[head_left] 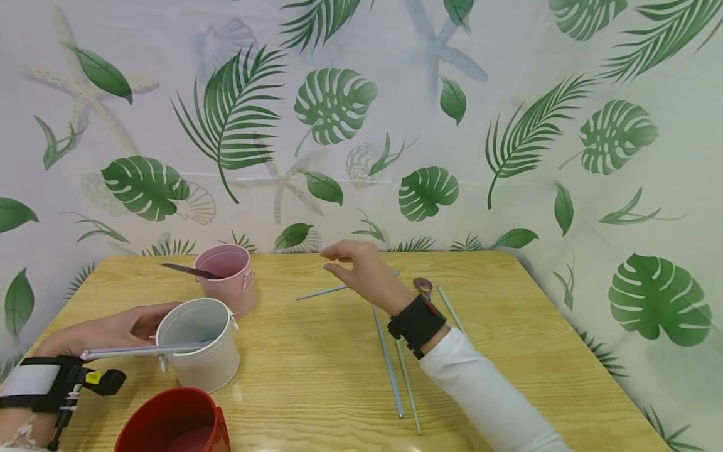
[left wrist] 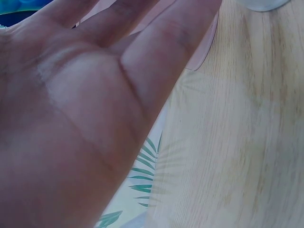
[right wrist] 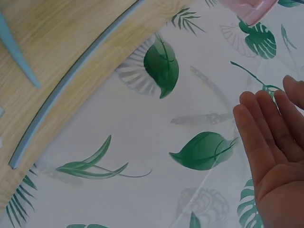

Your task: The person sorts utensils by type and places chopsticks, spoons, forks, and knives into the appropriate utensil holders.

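Pink pail (head_left: 224,276) behind white pail (head_left: 199,342)

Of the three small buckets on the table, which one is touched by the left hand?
The white bucket, in the middle: the left hand rests against its side. The pink and red buckets stand untouched.

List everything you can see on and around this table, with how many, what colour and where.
Pink bucket: one, back left of the table, a dark utensil resting across its rim.
White bucket: one, front left, a grey stick lying across its rim.
Red bucket: one, front left edge.
Loose sticks: about five, grey-blue, scattered mid-table.
Spoon: one, purplish bowl, behind the right wrist.
Table: one, light wood.
Leaf-print curtain: white and green, behind and to the right.
Left hand: beside the white bucket, fingers straight, wrist strap on.
Right hand: raised over mid-table, holding nothing, black wristband, white sleeve.
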Available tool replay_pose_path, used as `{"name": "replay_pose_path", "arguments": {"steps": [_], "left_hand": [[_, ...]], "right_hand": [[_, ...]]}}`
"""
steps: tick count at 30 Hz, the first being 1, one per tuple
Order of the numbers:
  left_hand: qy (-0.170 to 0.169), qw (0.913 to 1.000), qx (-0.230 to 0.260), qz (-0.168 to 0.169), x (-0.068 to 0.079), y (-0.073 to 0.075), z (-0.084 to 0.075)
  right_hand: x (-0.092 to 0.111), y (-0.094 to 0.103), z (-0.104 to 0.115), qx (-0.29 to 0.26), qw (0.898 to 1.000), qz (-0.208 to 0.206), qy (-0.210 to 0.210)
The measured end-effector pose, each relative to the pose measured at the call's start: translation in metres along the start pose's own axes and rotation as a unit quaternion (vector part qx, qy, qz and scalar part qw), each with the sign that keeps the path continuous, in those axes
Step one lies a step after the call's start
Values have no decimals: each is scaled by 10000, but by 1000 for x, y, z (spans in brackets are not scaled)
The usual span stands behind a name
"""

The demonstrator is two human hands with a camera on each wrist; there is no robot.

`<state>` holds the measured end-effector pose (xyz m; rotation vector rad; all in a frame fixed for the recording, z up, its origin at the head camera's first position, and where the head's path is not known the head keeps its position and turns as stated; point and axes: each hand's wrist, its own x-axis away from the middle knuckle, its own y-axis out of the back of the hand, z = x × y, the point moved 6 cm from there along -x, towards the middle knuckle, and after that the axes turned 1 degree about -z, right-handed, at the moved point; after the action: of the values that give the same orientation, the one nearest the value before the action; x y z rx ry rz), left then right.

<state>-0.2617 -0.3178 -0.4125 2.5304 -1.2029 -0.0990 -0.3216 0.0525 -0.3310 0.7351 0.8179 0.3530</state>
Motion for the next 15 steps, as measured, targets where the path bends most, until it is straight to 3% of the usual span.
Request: {"name": "replay_pose_path", "arguments": {"steps": [5, 15], "left_hand": [[-205, 9997, 8, 93, 0, 1, 0], [-178, 9998, -17, 101, -1, 3, 1]], "right_hand": [[-1, 0, -19, 288, 9984, 343, -332], [0, -7, -49, 758, 9875, 1062, -880]]}}
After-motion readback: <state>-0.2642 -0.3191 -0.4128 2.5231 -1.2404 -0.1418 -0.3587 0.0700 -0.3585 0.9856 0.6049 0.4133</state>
